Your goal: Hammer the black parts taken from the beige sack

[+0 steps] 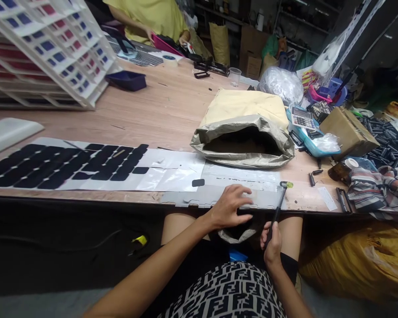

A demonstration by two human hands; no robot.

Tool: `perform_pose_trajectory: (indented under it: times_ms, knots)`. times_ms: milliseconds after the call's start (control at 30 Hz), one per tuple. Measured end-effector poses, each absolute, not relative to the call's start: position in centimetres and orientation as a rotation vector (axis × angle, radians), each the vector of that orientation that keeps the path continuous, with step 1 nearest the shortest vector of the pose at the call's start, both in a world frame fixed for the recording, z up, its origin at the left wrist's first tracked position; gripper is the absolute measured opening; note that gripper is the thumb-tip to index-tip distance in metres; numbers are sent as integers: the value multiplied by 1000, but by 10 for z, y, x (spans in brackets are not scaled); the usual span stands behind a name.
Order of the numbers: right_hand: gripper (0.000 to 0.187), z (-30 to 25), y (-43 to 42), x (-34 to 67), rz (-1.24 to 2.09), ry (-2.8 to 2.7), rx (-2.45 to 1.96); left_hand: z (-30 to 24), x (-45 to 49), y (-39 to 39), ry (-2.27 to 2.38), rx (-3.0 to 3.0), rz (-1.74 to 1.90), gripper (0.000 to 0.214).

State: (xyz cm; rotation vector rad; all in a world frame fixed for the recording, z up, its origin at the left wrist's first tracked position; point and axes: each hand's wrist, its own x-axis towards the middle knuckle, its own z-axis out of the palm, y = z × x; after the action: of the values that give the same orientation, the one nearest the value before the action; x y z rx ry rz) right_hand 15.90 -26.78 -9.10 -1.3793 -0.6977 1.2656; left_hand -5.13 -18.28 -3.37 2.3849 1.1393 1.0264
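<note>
My left hand (231,206) hovers at the table's front edge, its fingers apart and nothing seen in them. My right hand (272,245) is wrapped round the black handle of a small hammer (278,206). The hammer's head, with a yellowish face, is over the right end of a pale board (182,198). Left of my left hand, a single black rounded piece (198,182) lies on a white sheet (167,170). Farther left, rows of similar black pieces (63,165) cover the sheet. Beyond my hands, a sack (247,104) lies with its dark mouth facing me.
Another sack opening (240,236) shows between my legs. A white rack (69,62) and a dark blue tray (126,80) stand at left. At right are a calculator (303,118), a cardboard box (348,132) and striped cloth (380,192). A person in yellow (152,20) works across the table.
</note>
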Motion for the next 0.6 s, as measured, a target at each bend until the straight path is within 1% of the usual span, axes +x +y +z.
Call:
perform_pose_trajectory:
  times_ms: [100, 200, 267, 333, 400, 467, 533, 600]
  knots:
    - [56, -93, -268, 160, 1250, -721, -1381, -15, -40, -132, 1286, 2157, 1233, 17]
    - [56, -99, -267, 161, 1251, -751, -1373, 2, -22, -62, 1511, 1912, 1286, 16]
    - [56, -103, -268, 161, 1257, -762, -1364, 8, -6, -17, 1650, 1774, 1208, 17]
    - [56, -107, -268, 161, 1261, -764, -1351, 9, 10, 22, 1762, 1617, 1026, 18]
    - [57, -107, -268, 160, 1262, -762, -1351, 3, 25, 51, 1808, 1494, 823, 24]
    - [59, -106, -269, 158, 1268, -760, -1364, -8, 36, 70, 1784, 1459, 699, 33]
    - [60, -103, -269, 157, 1273, -758, -1378, -24, 43, 80, 1760, 1476, 673, 37]
    - [60, -101, -269, 157, 1276, -760, -1382, -42, 46, 84, 1745, 1499, 733, 40]
